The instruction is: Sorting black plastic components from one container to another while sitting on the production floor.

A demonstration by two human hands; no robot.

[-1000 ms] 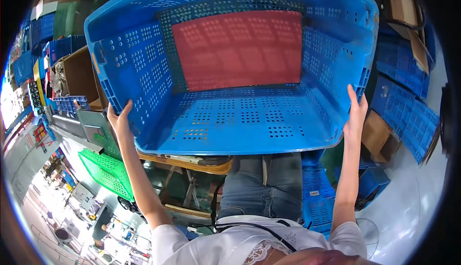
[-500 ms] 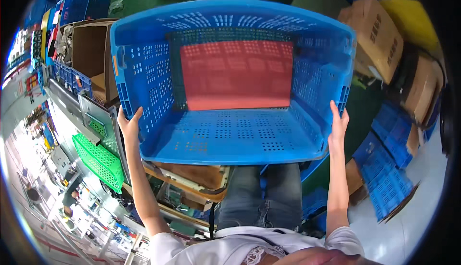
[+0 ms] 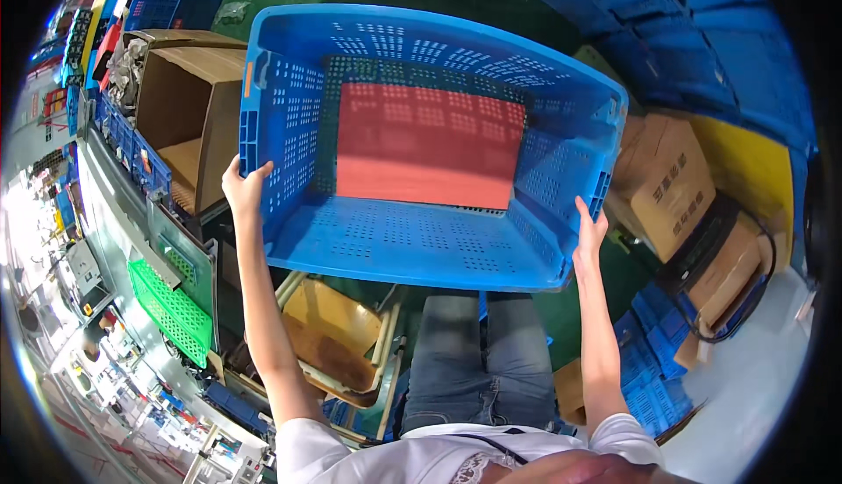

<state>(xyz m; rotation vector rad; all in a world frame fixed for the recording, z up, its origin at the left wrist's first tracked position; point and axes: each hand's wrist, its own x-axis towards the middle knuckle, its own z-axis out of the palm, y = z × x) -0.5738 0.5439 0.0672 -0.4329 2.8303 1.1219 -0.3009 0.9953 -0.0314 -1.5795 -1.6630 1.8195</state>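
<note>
A large blue plastic crate (image 3: pixel 412 260) with perforated walls is held up in front of me, its open top facing me. Flat against its bottom lies a red rectangular sheet or panel (image 3: pixel 430 146). My left hand (image 3: pixel 246 188) grips the handle slot on the crate's left end, thumb inside the rim. On the right end, my right hand (image 3: pixel 590 228) grips the matching handle, its thumb also over the rim. The crate is tilted, its right side lower than its left.
An open cardboard box (image 3: pixel 175 89) stands left of the crate, with a green perforated basket (image 3: pixel 171 313) nearer me. A stool with a worn yellow-brown seat (image 3: pixel 338 326) is by my legs. At right are a closed cardboard box (image 3: pixel 671 186) and stacked blue crates (image 3: pixel 649 24).
The crate has tilted, its left end rising and its right end dropping, with both hands still holding it. The surroundings have shifted; more stacked blue crates show at the upper right.
</note>
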